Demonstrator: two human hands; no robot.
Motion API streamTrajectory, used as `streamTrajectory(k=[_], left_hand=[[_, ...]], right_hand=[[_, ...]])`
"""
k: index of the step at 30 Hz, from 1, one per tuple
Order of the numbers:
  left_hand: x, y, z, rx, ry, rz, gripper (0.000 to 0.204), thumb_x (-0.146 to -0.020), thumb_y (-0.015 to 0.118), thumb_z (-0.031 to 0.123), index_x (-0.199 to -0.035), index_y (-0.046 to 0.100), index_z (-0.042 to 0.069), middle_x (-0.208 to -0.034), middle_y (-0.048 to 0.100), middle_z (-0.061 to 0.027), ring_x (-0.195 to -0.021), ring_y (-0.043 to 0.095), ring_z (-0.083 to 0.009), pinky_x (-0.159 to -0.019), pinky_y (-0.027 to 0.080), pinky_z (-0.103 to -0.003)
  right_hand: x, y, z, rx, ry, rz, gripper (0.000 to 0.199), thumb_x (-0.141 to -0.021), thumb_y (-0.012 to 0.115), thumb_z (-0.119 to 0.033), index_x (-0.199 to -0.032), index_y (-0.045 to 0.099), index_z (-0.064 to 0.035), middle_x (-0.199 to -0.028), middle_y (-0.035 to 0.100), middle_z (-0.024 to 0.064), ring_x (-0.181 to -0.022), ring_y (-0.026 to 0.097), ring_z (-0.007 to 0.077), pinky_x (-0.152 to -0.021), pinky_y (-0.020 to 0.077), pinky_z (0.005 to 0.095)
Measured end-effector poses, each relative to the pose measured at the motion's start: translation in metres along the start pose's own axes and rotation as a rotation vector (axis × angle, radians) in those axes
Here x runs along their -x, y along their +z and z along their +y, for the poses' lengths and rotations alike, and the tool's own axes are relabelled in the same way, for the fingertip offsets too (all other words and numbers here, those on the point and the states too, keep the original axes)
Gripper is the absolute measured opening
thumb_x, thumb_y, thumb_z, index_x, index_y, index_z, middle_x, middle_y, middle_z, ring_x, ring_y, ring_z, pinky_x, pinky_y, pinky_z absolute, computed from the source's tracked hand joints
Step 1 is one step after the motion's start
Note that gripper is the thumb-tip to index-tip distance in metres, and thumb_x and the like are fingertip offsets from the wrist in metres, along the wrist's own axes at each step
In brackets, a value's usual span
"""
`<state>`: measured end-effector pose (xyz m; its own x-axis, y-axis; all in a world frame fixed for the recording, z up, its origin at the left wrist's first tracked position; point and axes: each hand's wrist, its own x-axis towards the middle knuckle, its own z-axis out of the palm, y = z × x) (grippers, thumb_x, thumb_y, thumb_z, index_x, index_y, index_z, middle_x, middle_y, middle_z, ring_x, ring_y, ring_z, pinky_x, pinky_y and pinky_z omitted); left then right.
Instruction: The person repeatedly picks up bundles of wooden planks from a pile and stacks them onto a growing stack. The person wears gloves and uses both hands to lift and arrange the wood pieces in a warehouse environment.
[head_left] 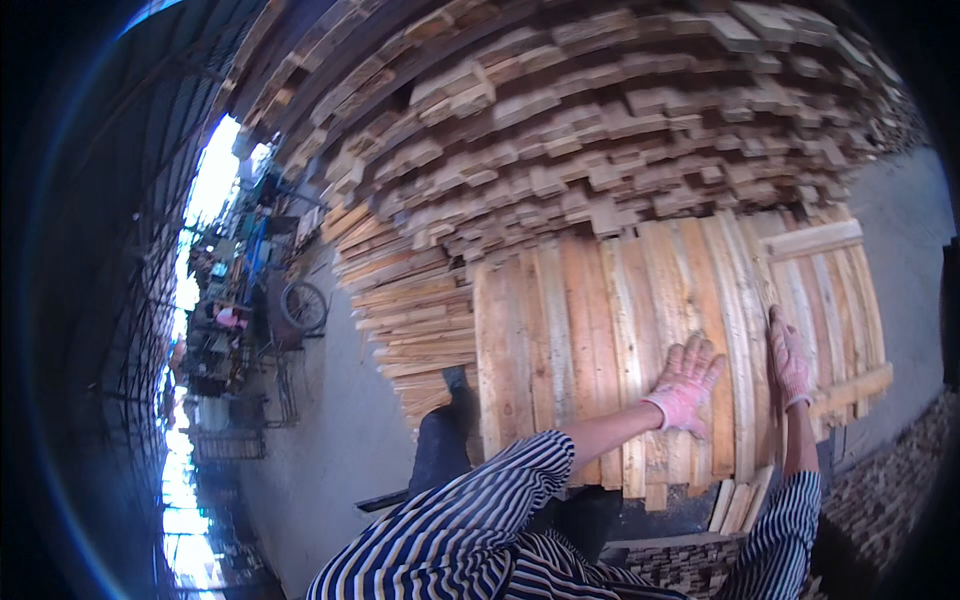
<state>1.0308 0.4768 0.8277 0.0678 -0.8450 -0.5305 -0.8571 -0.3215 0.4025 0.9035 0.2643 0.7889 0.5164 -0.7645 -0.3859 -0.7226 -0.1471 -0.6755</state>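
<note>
Pale wooden slats [600, 340] under gloved hands

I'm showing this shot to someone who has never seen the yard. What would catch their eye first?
Most likely the huge stack of wooden slats filling the top of the view, and below it the panel of pale boards set side by side. Both gloved hands rest on that panel: the left hand flat on the boards, the right hand along a board's edge. A wheeled cart stands in the bright opening at the left.
</note>
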Motion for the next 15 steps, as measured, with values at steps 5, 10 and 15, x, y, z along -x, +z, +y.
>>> streamTrajectory(k=[5, 10, 15], left_hand=[[-0.013, 0.01, -0.005, 0.063, 0.055, 0.1, 0.15, -0.057, 0.087, 0.064, -0.162, 0.003, -0.001, -0.168, -0.001, -0.0316, -0.155, -0.01, -0.0491, -0.124, -0.005, -0.059], [-0.002, -0.007, -0.038, 0.219, 0.221, 0.06, 0.12, -0.075, 0.08, 0.057, -0.161, 0.019, -0.001, -0.169, 0.005, -0.0282, -0.157, -0.006, -0.0442, -0.127, 0.0, -0.055], [0.146, -0.013, -0.173, 0.553, -0.127, 0.876, 0.06, -0.093, 0.069, 0.032, -0.143, 0.052, 0.004, -0.147, 0.048, -0.0195, -0.14, 0.043, -0.0348, -0.12, 0.033, -0.046]], right_hand=[[-0.022, 0.028, 0.052, 0.05, -0.4, 0.091, 0.049, -0.109, 0.045, -0.034, -0.154, 0.046, -0.0151, -0.146, 0.055, 0.0222, -0.136, 0.05, 0.0372, -0.113, 0.0383, 0.0383], [-0.016, 0.043, -0.006, 0.778, -0.31, 0.472, 0.052, -0.106, 0.051, -0.041, -0.146, 0.054, -0.0081, -0.15, 0.047, 0.0312, -0.136, 0.051, 0.041, -0.106, 0.0481, 0.0439], [0.11, 0.154, -0.23, -0.031, -0.795, 0.048, 0.053, -0.099, 0.066, -0.032, -0.146, 0.055, -0.0106, -0.152, 0.051, 0.0169, -0.141, 0.049, 0.0311, -0.116, 0.0423, 0.0438]])
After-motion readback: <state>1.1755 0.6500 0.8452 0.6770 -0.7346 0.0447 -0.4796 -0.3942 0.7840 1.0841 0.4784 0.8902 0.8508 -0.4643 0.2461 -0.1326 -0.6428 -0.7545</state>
